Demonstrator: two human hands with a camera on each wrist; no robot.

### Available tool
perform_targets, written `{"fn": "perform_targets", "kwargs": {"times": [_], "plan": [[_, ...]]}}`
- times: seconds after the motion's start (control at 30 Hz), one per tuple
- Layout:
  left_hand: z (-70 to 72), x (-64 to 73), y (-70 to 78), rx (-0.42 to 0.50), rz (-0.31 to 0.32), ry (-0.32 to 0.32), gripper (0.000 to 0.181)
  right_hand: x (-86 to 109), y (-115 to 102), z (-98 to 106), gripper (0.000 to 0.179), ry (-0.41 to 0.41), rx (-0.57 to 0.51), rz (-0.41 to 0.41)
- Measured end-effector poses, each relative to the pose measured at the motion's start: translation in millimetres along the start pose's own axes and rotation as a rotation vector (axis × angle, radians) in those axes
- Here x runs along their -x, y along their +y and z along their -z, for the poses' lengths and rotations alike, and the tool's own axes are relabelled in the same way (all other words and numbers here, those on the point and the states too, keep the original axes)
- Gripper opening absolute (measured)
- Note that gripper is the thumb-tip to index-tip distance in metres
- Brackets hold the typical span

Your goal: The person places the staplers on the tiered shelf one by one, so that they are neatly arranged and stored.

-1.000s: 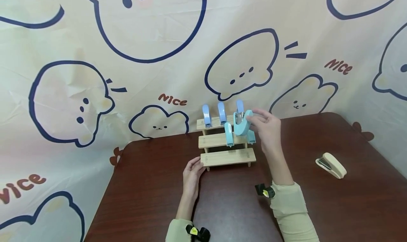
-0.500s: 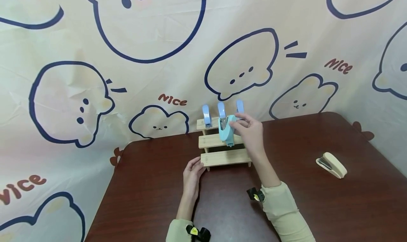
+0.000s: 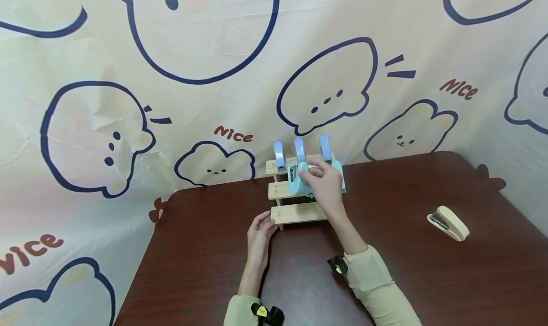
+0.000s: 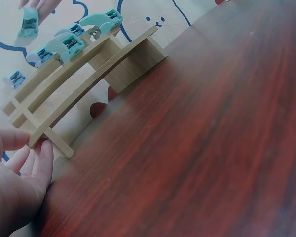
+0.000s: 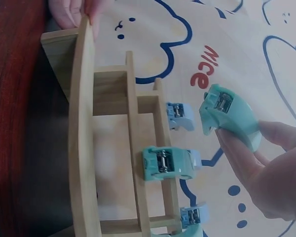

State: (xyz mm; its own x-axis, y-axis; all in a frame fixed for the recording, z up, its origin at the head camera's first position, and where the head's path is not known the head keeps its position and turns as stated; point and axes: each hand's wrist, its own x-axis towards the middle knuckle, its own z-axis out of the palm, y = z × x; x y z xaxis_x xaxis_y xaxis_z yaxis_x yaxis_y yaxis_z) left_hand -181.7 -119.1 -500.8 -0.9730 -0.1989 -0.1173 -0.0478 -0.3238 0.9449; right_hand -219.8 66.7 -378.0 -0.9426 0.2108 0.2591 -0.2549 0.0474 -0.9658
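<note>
My right hand pinches a teal mini stapler between thumb and fingers, held above the middle tier of a three-tier wooden display rack. At the rack's front left corner my left hand grips the end of the lowest tier, with the thumb on its upper side in the left wrist view. Three light blue staplers stand in a row on the top tier. Another teal stapler stands on the middle tier, and a further teal stapler is at that tier's right end, partly behind my right hand.
A cream stapler lies on the dark brown table, well to the right of the rack. Close behind the rack hangs a pale cloth with cartoon outlines. Each forearm bears a black wrist camera.
My right hand has moved left and slightly down with the teal stapler, from the middle tier's right side towards its left. The left hand stays on the rack's corner.
</note>
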Motion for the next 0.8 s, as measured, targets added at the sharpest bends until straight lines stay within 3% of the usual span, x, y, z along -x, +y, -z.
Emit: {"fn": "perform_targets", "kwargs": {"times": [0.4,0.8], "plan": [[0.3,-0.2,-1.3,0.003,0.001,0.014,0.033,1.5,7,-17,0.035,0.035,0.132,0.045],[0.1,-1.1,-1.4,-0.001,0.002,0.021,0.033,3.4,16,-32,0.035,0.013,0.227,0.078]]}}
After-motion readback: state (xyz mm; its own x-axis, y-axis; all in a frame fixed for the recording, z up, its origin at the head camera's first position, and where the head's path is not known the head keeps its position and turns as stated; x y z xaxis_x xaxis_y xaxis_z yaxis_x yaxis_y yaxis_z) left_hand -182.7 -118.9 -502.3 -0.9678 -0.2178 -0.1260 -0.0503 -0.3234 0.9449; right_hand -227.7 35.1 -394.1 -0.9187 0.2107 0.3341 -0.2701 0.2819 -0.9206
